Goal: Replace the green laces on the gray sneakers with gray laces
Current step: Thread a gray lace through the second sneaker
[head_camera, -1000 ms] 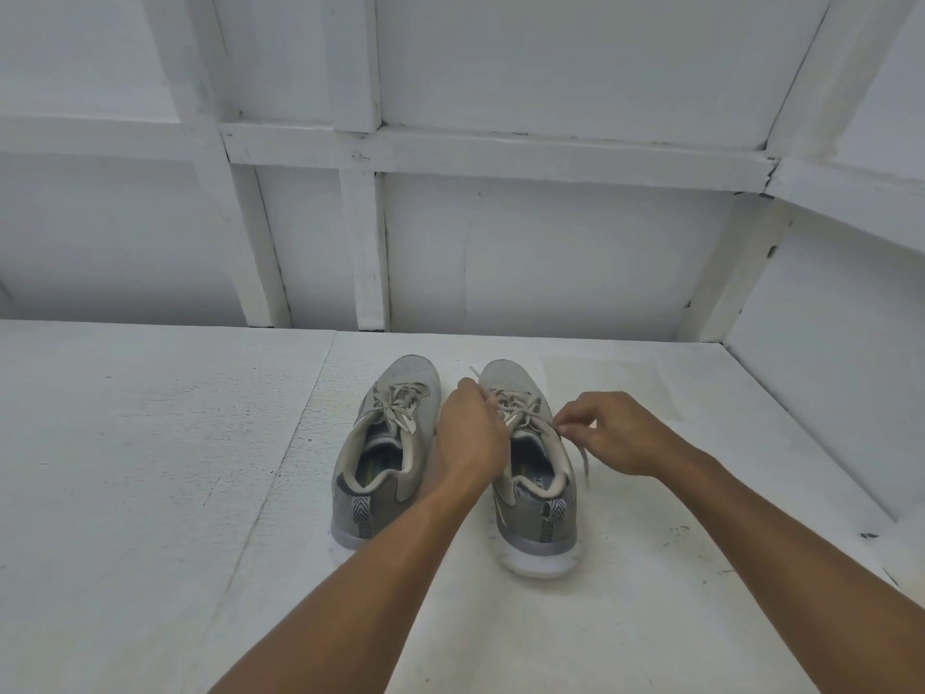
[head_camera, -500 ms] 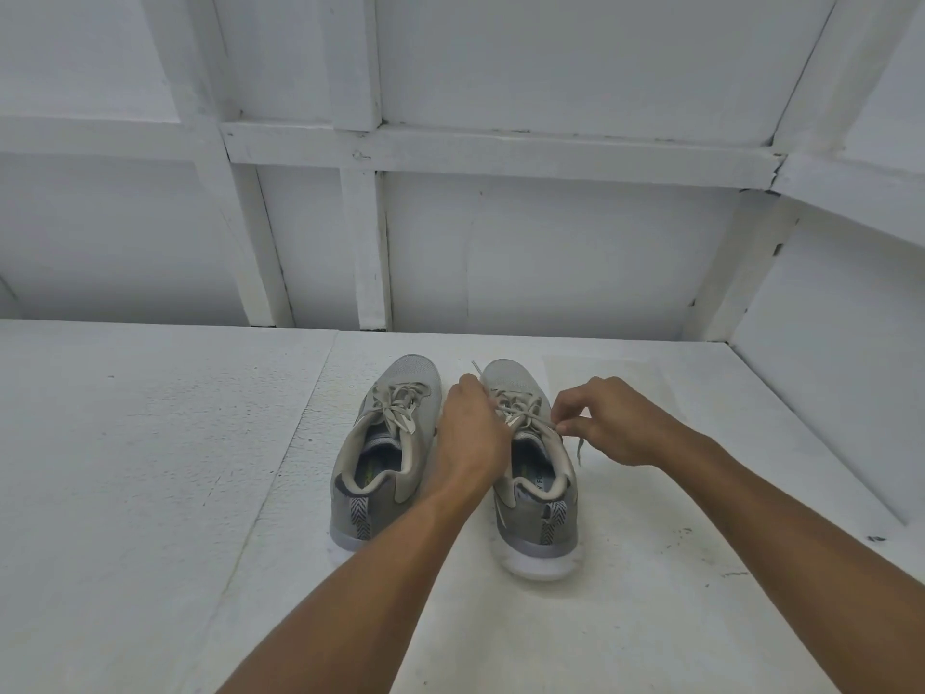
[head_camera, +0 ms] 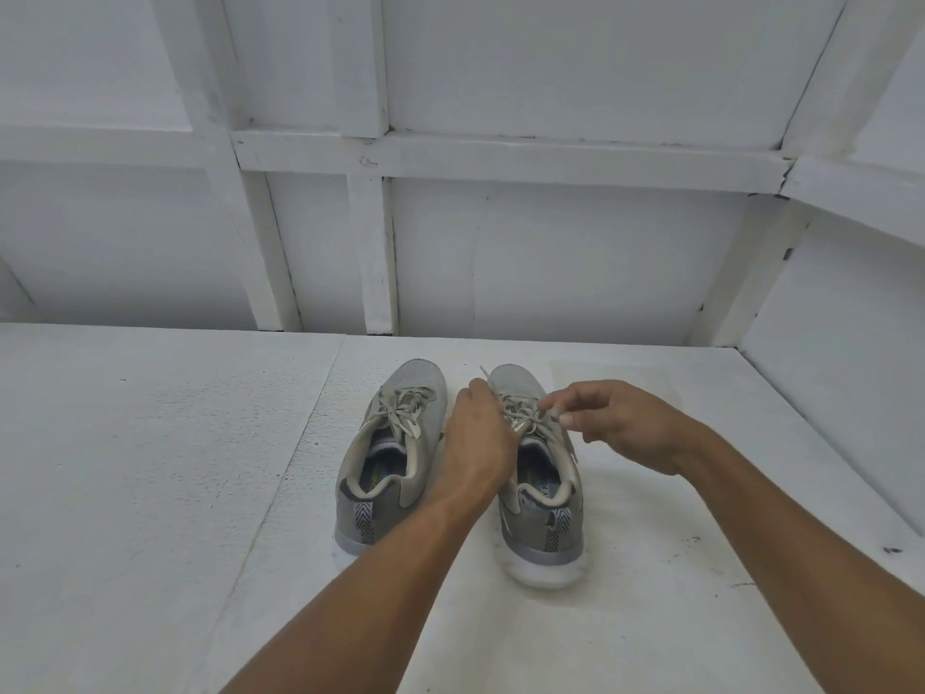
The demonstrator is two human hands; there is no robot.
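Note:
Two gray sneakers stand side by side on the white surface, heels toward me. The left sneaker (head_camera: 395,453) has its pale gray lace tied in a bow. Over the right sneaker (head_camera: 543,513) both hands work the pale gray lace (head_camera: 525,418). My left hand (head_camera: 475,443) covers the sneaker's inner side, fingers curled on the lace, whose end sticks up past the knuckles. My right hand (head_camera: 615,423) pinches the lace between thumb and forefinger above the tongue.
The white floor (head_camera: 150,493) spreads wide to the left and in front. A white panelled wall (head_camera: 500,242) with wooden battens rises just behind the sneakers. Another white wall (head_camera: 851,393) closes the right side.
My right hand has moved left and up, closer to the middle of the right sneaker's lacing. My left hand has stayed in place on the lace.

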